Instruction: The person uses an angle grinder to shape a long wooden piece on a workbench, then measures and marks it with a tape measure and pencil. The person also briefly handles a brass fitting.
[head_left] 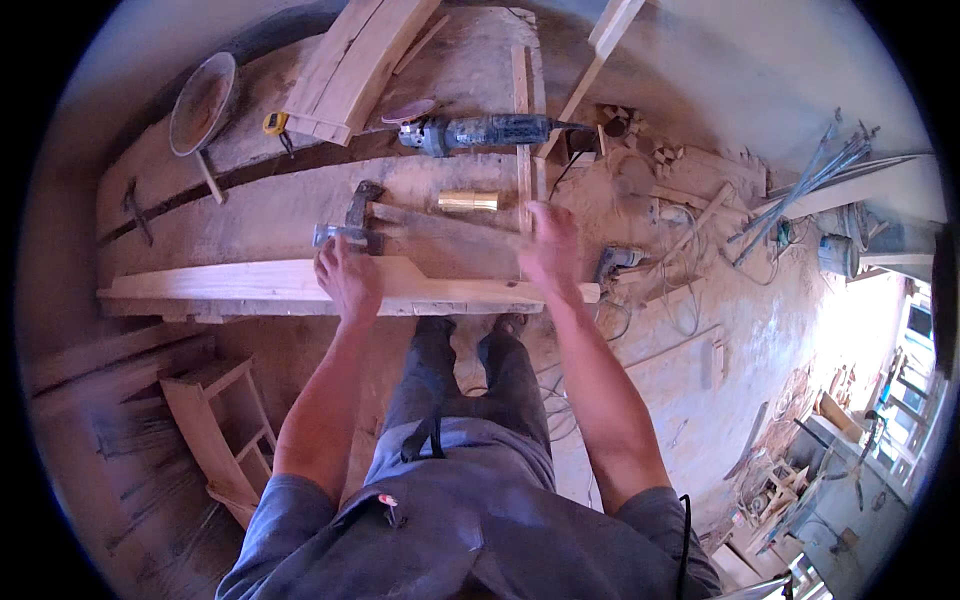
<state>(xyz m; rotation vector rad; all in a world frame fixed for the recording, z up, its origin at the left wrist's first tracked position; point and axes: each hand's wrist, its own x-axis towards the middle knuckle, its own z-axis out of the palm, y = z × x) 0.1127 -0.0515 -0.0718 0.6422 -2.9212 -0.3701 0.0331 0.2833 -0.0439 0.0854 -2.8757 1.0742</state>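
In front of me a long, pale wooden board (230,281) with a shaped edge lies along the near side of the workbench. My left hand (350,283) is over the board, its fingers closed on a short grey metal tool (330,235) whose kind I cannot make out. Just beyond that tool is the dark head of a hammer (365,203). Its wooden handle, smeared by motion, runs right to my right hand (553,250), which is closed round its end above the board's right part. My fingers partly hide the grey tool.
An angle grinder (475,133) lies across the bench, with a shiny gold-coloured cylinder (468,201) nearer me. Farther left are a yellow tape measure (275,123), a round pan (203,104) and thick planks (360,65). A drill (620,262) and cables lie on the right.
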